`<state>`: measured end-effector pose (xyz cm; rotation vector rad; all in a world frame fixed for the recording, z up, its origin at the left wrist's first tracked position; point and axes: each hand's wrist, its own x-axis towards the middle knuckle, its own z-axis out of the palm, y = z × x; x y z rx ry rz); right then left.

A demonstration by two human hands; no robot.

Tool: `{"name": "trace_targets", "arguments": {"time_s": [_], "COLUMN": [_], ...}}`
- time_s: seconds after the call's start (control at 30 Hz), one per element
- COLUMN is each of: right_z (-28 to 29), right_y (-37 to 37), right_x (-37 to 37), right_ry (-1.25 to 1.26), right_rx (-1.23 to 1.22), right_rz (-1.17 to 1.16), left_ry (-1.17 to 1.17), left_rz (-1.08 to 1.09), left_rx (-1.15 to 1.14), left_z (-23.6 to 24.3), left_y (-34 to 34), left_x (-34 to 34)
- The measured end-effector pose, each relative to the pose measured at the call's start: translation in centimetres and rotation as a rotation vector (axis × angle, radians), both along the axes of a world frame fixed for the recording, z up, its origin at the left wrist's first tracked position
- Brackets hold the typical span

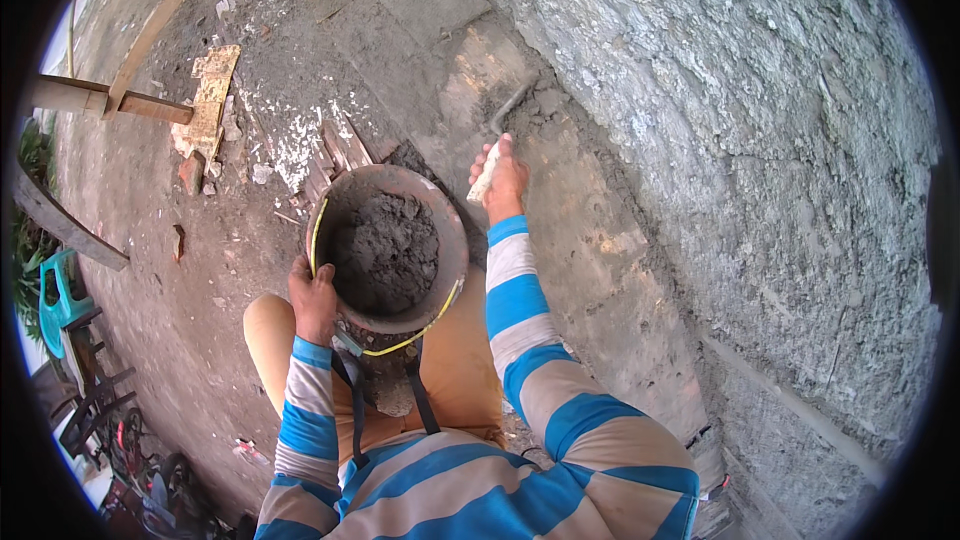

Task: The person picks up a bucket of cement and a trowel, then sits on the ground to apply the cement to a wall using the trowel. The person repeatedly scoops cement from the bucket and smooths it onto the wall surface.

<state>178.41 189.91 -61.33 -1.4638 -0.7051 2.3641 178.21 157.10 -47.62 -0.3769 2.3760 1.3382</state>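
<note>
A round bucket (458, 230) with wet grey mortar (390, 250) inside stands between my knees. Its yellow handle (420, 333) hangs down over the near side. My left hand (314, 298) grips the bucket's left rim, thumb toward the inside. Ahead and to the right, my right hand (505, 180) is closed around the pale, mortar-crusted grip of a trowel (484, 178). The trowel's bent metal neck (512, 107) reaches toward a mound of mortar (548, 100) at the wall's foot; its blade is hidden or blends into the mortar.
A rough grey plastered wall (760, 140) rises on the right above a concrete ledge (600, 270). Wooden beams (160, 20), a board (212, 100) and brick pieces (191, 173) lie or stand on the left. Farther left are a turquoise plastic chair (62, 302) and a bicycle (140, 470).
</note>
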Motion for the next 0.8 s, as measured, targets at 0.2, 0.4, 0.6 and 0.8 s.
{"name": "trace_targets", "arguments": {"time_s": [0.2,0.4,0.6,0.8], "right_z": [3.9,-1.8,-0.1,0.4], "right_y": [0.9,1.6,-4.3,-2.0], "right_x": [4.7,5.5,7.2,5.0], "right_ry": [-0.089,0.052,0.155,0.158], "right_rx": [0.238,-0.192,-0.304,-0.236], "right_rz": [0.740,0.301,-0.010,0.113], "left_ry": [-0.060,-0.037,-0.007,0.002], "left_rz": [0.016,-0.016,0.023,-0.010], "left_rx": [0.035,0.020,-0.001,-0.058], "left_z": [0.2,-0.3,0.0,-0.2], "left_y": [-0.4,-1.0,-1.0,-1.5], "left_x": [0.4,0.1,0.3,0.5]}}
